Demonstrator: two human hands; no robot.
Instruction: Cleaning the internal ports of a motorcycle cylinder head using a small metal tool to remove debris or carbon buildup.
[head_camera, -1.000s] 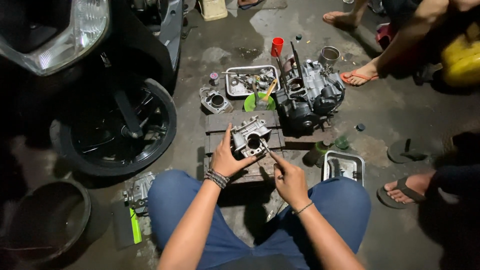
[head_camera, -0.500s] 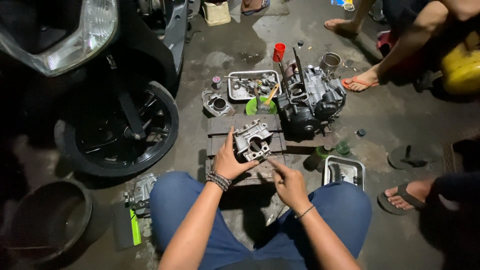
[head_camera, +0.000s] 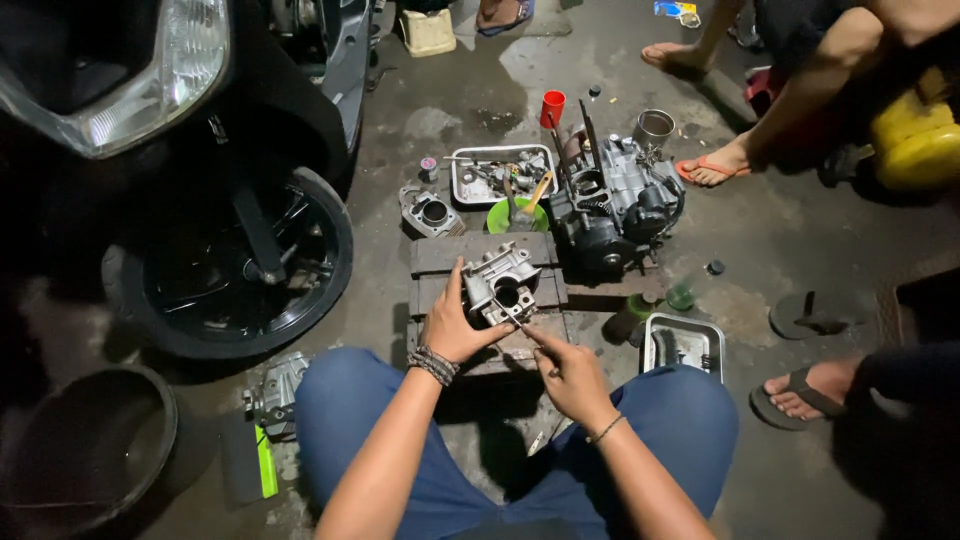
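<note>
Far left: a dark round basin (head_camera: 85, 455) on the floor, and above it the front wheel (head_camera: 235, 265) of a scooter under its headlight (head_camera: 120, 75). Nearer the knees, a small grey engine cover (head_camera: 275, 395) beside a green-handled tool (head_camera: 265, 460).

Then the left hand (head_camera: 455, 325), beaded bracelet at the wrist, cupped against the left side of the cylinder head (head_camera: 500, 285). Fingers wrapped round its near left flank, thumb stretched up along the edge, clamping the casting steady. Casting seated on a block of wooden planks (head_camera: 480, 255) straight ahead, between the knees, with its round bore facing up and toward the camera.

The relation that matters: bore just ahead of and slightly left of the right hand (head_camera: 570, 375). Right-hand fingers pinched together on a thin metal tool (head_camera: 522, 325) (a pick or small driver, too slim to tell), shaft running up-left from the fingertips, tip at the lower rim of the bore, touching or nearly so. Long axis of the tool thus aimed diagonally into the opening. Left hand closer, already in contact; right hand reaching the part only through the tool.

Behind the planks, a loose cylinder (head_camera: 430, 212), a metal tray (head_camera: 465, 185) of small parts, a green bowl (head_camera: 495, 218), a red cup (head_camera: 552, 107). Right of those, the engine block (head_camera: 620, 200); nearer, a second steel tray (head_camera: 685, 345). Far right, other people's sandalled feet (head_camera: 800, 390) and a yellow container (head_camera: 915, 145).
</note>
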